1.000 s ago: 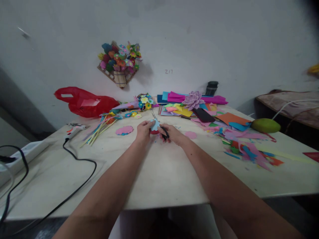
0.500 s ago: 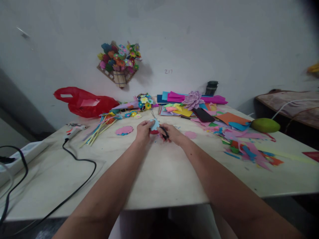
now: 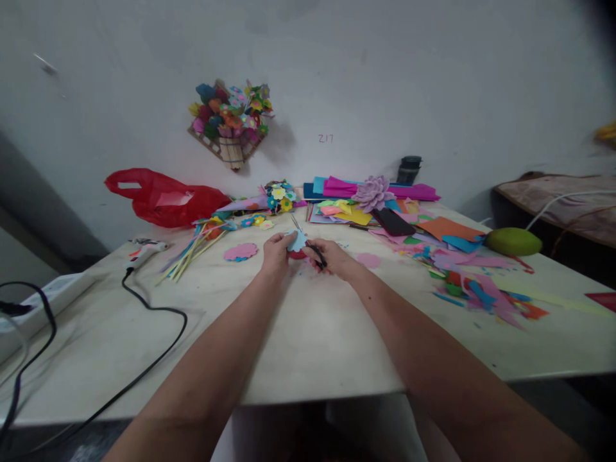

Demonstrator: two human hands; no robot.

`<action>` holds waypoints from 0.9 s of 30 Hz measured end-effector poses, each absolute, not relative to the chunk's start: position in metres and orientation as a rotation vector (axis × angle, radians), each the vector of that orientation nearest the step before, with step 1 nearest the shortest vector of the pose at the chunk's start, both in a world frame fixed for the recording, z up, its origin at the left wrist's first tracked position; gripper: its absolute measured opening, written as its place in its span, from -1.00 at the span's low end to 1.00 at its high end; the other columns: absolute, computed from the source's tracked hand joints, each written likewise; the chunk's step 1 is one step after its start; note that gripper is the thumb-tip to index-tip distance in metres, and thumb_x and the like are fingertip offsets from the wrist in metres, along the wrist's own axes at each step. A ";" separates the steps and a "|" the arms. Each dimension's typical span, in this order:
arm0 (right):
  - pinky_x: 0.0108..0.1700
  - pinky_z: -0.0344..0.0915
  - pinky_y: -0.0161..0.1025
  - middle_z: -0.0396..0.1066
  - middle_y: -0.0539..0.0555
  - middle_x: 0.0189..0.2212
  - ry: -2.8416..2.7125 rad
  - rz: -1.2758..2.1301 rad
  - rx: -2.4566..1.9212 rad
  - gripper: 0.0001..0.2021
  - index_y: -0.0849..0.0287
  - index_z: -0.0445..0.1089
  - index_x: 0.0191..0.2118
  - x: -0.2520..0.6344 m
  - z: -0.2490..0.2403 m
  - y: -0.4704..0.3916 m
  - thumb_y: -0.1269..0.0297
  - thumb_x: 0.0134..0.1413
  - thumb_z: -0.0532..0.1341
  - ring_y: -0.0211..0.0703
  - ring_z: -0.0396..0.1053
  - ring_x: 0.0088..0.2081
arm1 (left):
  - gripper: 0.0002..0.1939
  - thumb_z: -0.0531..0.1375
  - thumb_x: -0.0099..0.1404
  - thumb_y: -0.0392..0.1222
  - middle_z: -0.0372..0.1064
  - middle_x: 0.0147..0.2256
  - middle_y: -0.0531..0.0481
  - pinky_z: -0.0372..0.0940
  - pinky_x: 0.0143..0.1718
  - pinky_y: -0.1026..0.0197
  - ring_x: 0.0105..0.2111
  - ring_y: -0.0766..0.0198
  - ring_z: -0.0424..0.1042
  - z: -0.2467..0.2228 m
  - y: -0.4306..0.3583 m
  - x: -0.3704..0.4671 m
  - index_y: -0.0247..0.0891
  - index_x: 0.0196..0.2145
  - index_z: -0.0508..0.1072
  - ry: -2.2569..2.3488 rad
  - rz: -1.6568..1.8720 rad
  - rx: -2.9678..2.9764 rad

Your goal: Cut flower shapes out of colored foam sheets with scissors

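My left hand [image 3: 276,252] pinches a light blue scalloped piece [image 3: 298,240] near the middle of the table. In my right hand [image 3: 329,255] are black-handled scissors [image 3: 317,255], their metal blades pointing up and away beside the blue piece. Something red [image 3: 297,255] shows just under the blue piece, between the hands. A pink scalloped piece [image 3: 241,251] with blue beneath it lies left of my left hand. Another pink piece [image 3: 368,260] lies to the right, beside my right wrist.
A glue gun [image 3: 143,254] with a black cable lies at left near a power strip [image 3: 45,301]. Behind are a red bag [image 3: 176,202] and flower stems. Colored sheets, a dark phone [image 3: 393,222], scraps [image 3: 486,292] and a green fruit [image 3: 514,242] are at right.
The light blue piece has shifted and turned slightly in my fingers. Both hands stay in nearly the same place.
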State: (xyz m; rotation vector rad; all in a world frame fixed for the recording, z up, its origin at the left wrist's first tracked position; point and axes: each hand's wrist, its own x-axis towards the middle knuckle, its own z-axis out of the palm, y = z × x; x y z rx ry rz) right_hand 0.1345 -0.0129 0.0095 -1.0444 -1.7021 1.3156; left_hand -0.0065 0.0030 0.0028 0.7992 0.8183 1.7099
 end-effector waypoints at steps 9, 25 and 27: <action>-0.73 -0.11 -0.42 0.19 -0.14 -0.71 -1.661 1.340 -1.074 -0.81 0.22 0.31 -0.42 0.134 0.018 -0.020 0.20 -0.03 0.26 -0.41 0.10 -0.73 | -0.75 0.40 -0.20 -0.29 0.36 -0.60 0.00 0.19 -0.56 0.31 -0.60 0.37 0.31 0.002 0.004 -0.009 -0.32 -0.61 0.37 0.847 1.715 0.809; -0.69 -0.01 -0.44 0.37 -0.05 -0.65 -1.316 1.268 -0.983 -0.55 0.21 0.31 -0.24 0.150 0.004 0.005 0.20 -0.31 0.42 -0.30 0.31 -0.62 | -0.73 0.43 -0.19 -0.21 0.34 -0.62 0.01 0.21 -0.56 0.29 -0.61 0.37 0.29 0.002 0.002 -0.012 -0.34 -0.58 0.43 0.867 1.638 0.935; -0.68 -0.01 -0.43 0.34 -0.08 -0.67 -1.290 1.268 -0.983 -0.54 0.21 0.31 -0.25 0.148 0.007 0.002 0.23 -0.35 0.42 -0.32 0.27 -0.64 | -0.74 0.43 -0.20 -0.21 0.34 -0.62 0.02 0.21 -0.58 0.30 -0.61 0.37 0.29 0.001 0.001 -0.012 -0.33 -0.58 0.43 0.860 1.622 0.952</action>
